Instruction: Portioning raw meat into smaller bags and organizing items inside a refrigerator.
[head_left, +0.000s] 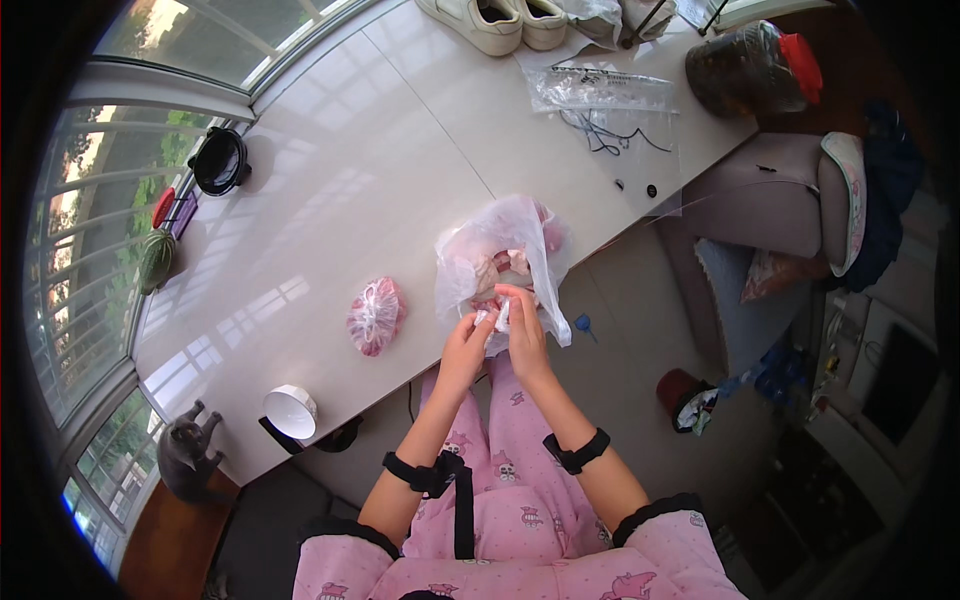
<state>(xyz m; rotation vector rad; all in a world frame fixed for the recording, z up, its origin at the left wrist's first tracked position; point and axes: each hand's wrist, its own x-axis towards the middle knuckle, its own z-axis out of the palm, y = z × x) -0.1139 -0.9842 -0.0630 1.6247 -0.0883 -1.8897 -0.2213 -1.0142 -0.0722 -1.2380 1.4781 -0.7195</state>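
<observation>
In front of me at the near edge of the table, a translucent white plastic bag (457, 259) stands spread wide, with pieces of raw meat (487, 271) inside. Over its near side, the fingers of my left hand (466, 351) pinch a bit of thin clear plastic film (502, 311). Close on the right of it, my right hand (527, 337) touches the same film, its fingers bent; part of the grip is hidden. To the left on the tabletop lies a tied clear bag of red meat (376, 315), apart from both hands.
A white bowl (291, 412) sits by the near left edge, with a grey cat (186, 454) beyond. Shoes (495, 26), a plastic sleeve with a cord (607, 97) and a red-lidded jar (739, 69) lie farther back. A black dish (219, 161) stands near the window.
</observation>
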